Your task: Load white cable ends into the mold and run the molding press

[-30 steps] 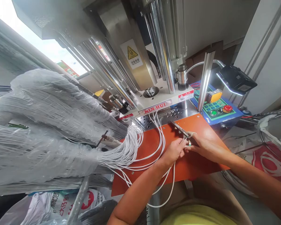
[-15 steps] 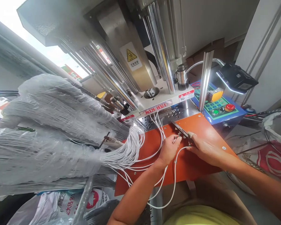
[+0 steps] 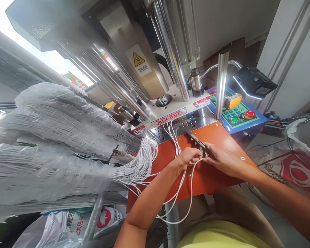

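My left hand (image 3: 187, 157) is closed in a pinch on a thin white cable (image 3: 189, 187) that loops down over the front edge of the orange work plate (image 3: 222, 136). My right hand (image 3: 222, 159) lies just to its right, fingers pressed on a narrow metal fixture strip (image 3: 196, 139) that sits on the plate. The two hands nearly touch at the strip's near end. More white cables (image 3: 174, 136) run from the strip area up toward the press.
A large bundle of white cables wrapped in clear plastic (image 3: 54, 144) fills the left side. The press machine with chrome columns (image 3: 167, 51) stands behind the plate. A blue control panel with a red button (image 3: 250, 114) and a lamp (image 3: 254, 82) sit at right. Printed bags (image 3: 297, 168) lie lower right.
My left hand has moved right and closed on the cable beside my right hand. The view has shifted slightly, and the hanging cable loop has swung.
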A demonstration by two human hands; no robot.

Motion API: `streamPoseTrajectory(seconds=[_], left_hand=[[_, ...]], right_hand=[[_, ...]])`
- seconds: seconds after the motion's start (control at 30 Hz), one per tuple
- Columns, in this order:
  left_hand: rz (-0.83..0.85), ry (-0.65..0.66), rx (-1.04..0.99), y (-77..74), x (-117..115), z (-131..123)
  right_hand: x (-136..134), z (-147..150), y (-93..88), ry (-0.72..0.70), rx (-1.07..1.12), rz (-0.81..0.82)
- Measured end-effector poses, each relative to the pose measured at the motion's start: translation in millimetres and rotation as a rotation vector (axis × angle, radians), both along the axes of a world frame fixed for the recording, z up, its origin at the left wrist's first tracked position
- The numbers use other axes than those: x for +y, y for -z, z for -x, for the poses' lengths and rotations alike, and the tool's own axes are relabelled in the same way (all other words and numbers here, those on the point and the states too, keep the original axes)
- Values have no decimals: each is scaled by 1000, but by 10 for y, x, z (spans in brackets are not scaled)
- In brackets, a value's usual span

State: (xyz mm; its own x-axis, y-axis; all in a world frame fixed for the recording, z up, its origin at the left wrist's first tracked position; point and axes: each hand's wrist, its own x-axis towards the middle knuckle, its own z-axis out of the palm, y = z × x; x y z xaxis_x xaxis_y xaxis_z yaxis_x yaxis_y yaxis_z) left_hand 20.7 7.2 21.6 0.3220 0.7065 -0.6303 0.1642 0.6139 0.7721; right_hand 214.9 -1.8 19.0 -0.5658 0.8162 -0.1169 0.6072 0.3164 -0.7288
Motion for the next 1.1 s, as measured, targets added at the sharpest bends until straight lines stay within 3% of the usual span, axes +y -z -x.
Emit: streamPoseTrajectory(seconds=[0.27,0.47,0.63,0.7,0.8,0.87,1.1], left_hand=[[-98,-41,-15,-9,-50,-33],[-117,-151,1,52,-43,-77],[-205,70,28,-93,-120,84],[-313,86,136,-177,-165,176],[-575,-60,385,-224,-221,262],[-629,-153,394,-178,-245,277],[-365,-332,11,74,-236,297]], right_hand=[[-5,1,-30,-32,28,0],[19,3,-12,-27,-20,-41],[25,-1,-11,-18,-23,-48],[25,-4,-23,-19,-19,-46],[29,-9,-28,-9,10,-8],[35,-12,-12,-6,25,4],[47,-36,128,-34,54,10]])
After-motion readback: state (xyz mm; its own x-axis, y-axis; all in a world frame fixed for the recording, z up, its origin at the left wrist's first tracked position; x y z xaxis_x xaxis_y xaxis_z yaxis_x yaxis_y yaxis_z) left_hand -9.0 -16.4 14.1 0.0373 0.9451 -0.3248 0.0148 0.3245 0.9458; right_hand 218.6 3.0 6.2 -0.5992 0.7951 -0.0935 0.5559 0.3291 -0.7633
